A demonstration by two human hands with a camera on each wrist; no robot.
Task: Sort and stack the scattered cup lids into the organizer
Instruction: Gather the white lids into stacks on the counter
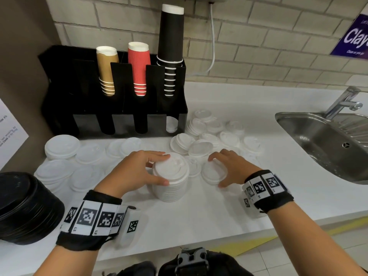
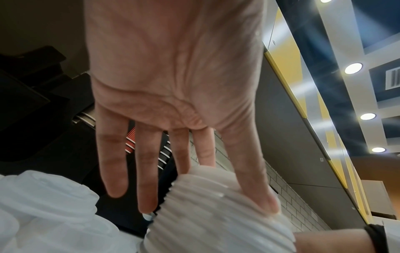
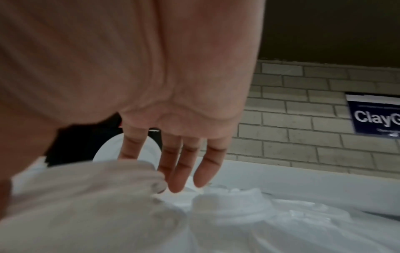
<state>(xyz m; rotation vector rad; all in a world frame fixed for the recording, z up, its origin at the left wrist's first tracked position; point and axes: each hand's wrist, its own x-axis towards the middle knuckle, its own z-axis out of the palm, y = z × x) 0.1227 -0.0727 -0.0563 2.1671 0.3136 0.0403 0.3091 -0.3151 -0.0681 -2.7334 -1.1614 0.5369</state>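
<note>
Lid stack (image 1: 170, 181) on counter (image 1: 249, 196), gripped by left hand (image 1: 137, 172) between thumb and fingers. Right hand (image 1: 231, 166) curled round single lid (image 1: 214, 173) beside it. Organizer (image 1: 111, 108): few lids inside, many lids (image 1: 211, 134) unsorted. Early stage, probably.

The head picture is bright and sharp, and the white counter (image 1: 229, 108) shines so much that pale lids (image 1: 215, 134) near the sink (image 1: 326, 136) are hard to see. Walls bend at its edges. Both wrist pictures are dimmer and blurry, with round ceiling lights (image 2: 353, 68) glaring.
</note>
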